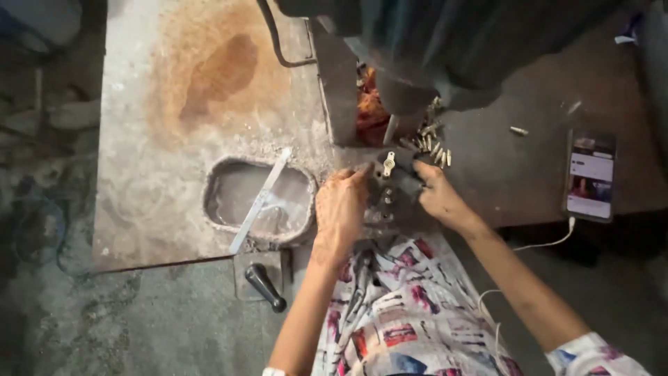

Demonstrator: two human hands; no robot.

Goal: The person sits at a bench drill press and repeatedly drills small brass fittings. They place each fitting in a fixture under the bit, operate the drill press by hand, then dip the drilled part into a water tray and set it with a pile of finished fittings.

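Note:
My left hand rests on the front of a dark metal fixture, fingertips touching its left side by a small brass wing-shaped part. My right hand is on the fixture's right side, fingers curled toward a dark piece; whether it grips it I cannot tell. Behind the fixture lies a pile of small brass pieces under the big dark machine body.
A rusty metal worktable has an oval cut-out with a flat metal strip across it. A black handle sticks out below. A phone with a white cable lies at the right. One loose brass piece sits apart.

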